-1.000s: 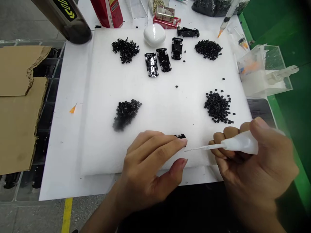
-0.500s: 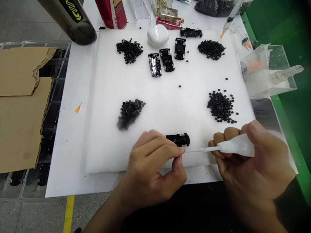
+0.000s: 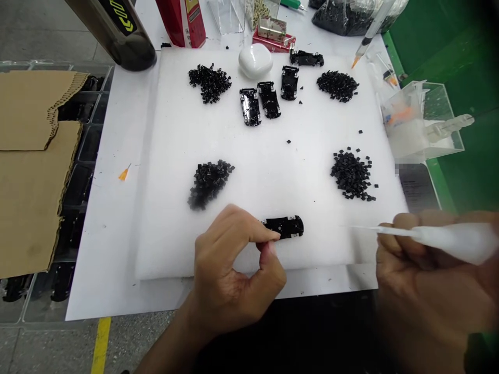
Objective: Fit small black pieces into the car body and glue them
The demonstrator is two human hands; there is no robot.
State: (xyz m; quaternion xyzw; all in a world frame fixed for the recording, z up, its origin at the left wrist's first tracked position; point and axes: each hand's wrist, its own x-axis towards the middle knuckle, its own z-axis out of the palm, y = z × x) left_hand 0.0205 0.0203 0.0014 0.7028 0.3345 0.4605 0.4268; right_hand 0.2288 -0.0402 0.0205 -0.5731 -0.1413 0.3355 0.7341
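The right hand (image 3: 424,280), gripping the glue syringe (image 3: 444,240), has pulled right, away from the black car part (image 3: 284,227). The left hand (image 3: 230,275) pinches beside it; whether it holds anything is unclear. The clear box (image 3: 436,140) at right holds syringes.

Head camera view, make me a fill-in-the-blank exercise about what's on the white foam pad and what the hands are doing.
1. The right hand holds a white glue bottle whose thin nozzle points toward the ____.
2. The left hand pinches thumb and forefinger together just in front of a black toy car base lying on the ____ pad.
3. The pad carries ____ heaps of small black parts.

Missing words: left; foam; four
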